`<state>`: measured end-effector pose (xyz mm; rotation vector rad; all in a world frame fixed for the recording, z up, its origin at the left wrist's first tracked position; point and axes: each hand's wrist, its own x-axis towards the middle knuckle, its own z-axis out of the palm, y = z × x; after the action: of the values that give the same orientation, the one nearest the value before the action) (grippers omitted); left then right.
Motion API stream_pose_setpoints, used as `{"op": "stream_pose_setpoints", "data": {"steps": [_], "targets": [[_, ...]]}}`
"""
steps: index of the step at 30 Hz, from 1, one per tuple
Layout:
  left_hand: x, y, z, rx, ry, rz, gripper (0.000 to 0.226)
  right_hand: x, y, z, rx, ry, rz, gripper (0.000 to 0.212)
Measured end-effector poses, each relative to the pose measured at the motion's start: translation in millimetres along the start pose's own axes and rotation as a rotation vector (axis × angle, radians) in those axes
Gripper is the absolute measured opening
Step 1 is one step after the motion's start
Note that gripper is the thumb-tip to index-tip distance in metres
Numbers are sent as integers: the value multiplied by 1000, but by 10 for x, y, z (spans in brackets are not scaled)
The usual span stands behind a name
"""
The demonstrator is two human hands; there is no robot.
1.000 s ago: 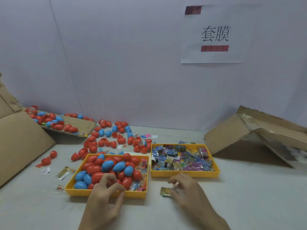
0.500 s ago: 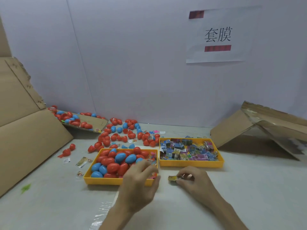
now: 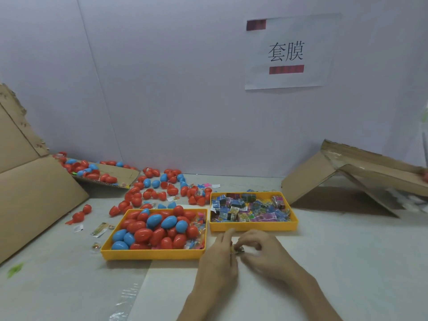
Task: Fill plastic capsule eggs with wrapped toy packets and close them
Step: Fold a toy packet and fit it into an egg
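A small wrapped packet (image 3: 237,248) sits between the two hands, low over the table (image 3: 352,249), just in front of the gap between the two trays. The right hand (image 3: 266,253) has its fingertips curled down on the packet, pinching it. The left hand (image 3: 217,262) meets it from the other side with its back to the camera and one finger stretched forward. I cannot tell whether its hidden fingers grasp anything.

The left yellow tray (image 3: 152,254) is heaped with closed red and blue eggs (image 3: 143,234), and a few bright packets are tucked along its right wall. The right yellow tray (image 3: 252,227), just beside it, holds a layer of mixed wrapped packets (image 3: 250,208).

Behind the trays, loose eggs (image 3: 162,186) and halves are scattered over the table, and more lie on a cardboard flap (image 3: 125,176) at the back left. A few stray wrappers (image 3: 100,228) lie left of the egg tray. A tilted carton (image 3: 310,179) rests at the right, and a paper sign (image 3: 287,52) hangs on the wall.
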<state>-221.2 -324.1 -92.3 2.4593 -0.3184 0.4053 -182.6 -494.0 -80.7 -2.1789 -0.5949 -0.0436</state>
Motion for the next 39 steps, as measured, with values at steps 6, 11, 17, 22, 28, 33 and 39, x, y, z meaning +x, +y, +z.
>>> {"op": "stream_pose_setpoints", "data": {"steps": [6,11,17,22,28,33,39], "targets": [[8,-25,-15,-93,-35,-16,53,17,19,21,-48,14,-18,23],[21,-7,-14,-61,-34,-13,52,16,24,30,6,44,-12,22],[3,39,-25,-21,-42,-29,52,22,7,-10,39,43,31,19],[-2,46,-29,-5,-38,-33,47,24,14,-53,21,50,66,16],[10,63,-35,-4,-28,-29,45,32,13,-95,20,51,79,20],[7,64,-37,-11,-19,-40,45,20,24,-125,14,43,93,25],[1,67,-35,-18,-13,-32,43,22,48,-176,-41,70,123,29]]}}
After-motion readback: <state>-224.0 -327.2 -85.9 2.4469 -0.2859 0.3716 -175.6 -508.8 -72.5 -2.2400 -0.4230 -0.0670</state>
